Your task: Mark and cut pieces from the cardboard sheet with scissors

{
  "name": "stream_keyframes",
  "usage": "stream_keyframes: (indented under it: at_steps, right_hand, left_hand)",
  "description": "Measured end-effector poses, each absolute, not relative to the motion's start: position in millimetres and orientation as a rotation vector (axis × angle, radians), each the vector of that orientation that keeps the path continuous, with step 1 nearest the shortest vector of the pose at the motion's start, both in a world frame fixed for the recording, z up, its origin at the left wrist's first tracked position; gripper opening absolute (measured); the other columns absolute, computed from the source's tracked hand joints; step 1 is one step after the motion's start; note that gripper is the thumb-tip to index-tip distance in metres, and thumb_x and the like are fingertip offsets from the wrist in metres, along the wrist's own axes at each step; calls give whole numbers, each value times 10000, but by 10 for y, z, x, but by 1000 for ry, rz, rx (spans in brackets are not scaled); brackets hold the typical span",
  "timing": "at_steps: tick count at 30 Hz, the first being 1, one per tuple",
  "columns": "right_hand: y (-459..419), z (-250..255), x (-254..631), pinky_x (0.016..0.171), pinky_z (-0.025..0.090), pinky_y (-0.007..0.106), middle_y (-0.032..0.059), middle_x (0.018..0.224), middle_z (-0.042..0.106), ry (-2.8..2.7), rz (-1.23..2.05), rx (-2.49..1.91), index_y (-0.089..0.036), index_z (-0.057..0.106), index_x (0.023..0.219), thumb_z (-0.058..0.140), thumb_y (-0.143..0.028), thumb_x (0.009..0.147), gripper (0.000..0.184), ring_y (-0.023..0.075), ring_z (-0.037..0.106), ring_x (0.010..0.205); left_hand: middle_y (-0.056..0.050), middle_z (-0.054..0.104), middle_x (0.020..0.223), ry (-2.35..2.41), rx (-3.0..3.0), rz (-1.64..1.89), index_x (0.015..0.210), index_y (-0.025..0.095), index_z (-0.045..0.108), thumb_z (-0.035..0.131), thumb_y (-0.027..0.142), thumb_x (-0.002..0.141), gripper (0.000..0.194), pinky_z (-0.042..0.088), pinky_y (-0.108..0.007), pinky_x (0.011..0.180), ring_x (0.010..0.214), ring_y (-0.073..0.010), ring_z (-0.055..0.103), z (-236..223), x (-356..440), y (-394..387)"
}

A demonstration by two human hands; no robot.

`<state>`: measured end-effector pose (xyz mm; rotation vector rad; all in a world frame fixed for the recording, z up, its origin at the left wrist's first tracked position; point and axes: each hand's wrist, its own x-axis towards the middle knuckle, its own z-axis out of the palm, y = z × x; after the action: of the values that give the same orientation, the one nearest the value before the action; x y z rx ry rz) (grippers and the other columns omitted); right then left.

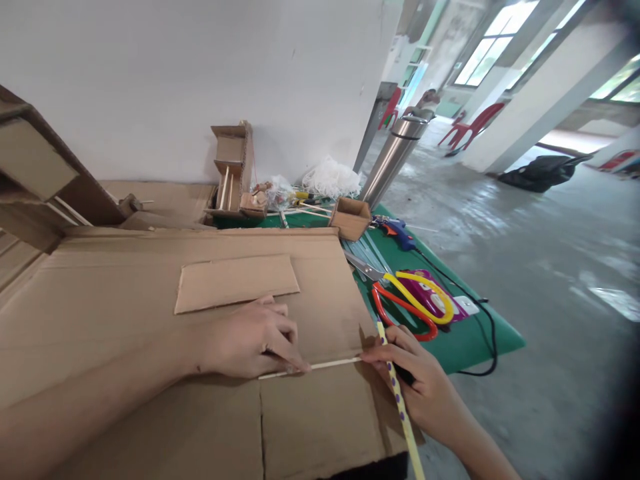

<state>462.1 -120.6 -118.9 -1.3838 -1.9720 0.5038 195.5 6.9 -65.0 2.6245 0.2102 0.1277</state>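
A thin pale stick (pixel 334 364) lies across a large cardboard sheet (pixel 125 267), along a crease or edge. The fingertips of my left hand (pixel 265 339) pinch and press it down near its left end. At its other end, the thumb and fingertips of my right hand (pixel 415 373) close on it. Tucked in that same hand is a long, narrow yellow piece with purple dots (pixel 399 393), slanting towards me; its exact kind I cannot tell. Just beyond my left hand lies a loose cardboard rectangle (pixel 237 283).
Scissors with red and yellow handles (pixel 420 303), a blue glue gun (pixel 400 235) with its cord, and clear sticks lie on a green surface (pixel 480 340) at right. Behind stand a small cardboard box (pixel 351 219), a steel flask (pixel 393 163) and a cardboard structure (pixel 233 167).
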Motion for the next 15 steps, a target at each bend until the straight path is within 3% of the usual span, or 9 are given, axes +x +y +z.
stream_keyframes:
  at_steps: [7,15]
  right_hand:
    - [-1198,-1167,4603,657,447,301,39,818,517,-1951,492,-1376,-229,641,898,467,-47,834,260,174,527,761]
    - [-1188,-1140,4584,667,458,299,42,826,540,-1936,480,-1360,-221,639,876,489,-58,824,227,180,541,786]
  left_hand:
    - [23,664,775,228,2661,88,939,328,715,581,303,891,144,277,-296,702,745,-125,506,-611,1980,55]
    - [-3,635,794,263,2654,40,1043,333,690,554,280,896,207,301,-302,739,772,-148,503,-565,1986,34]
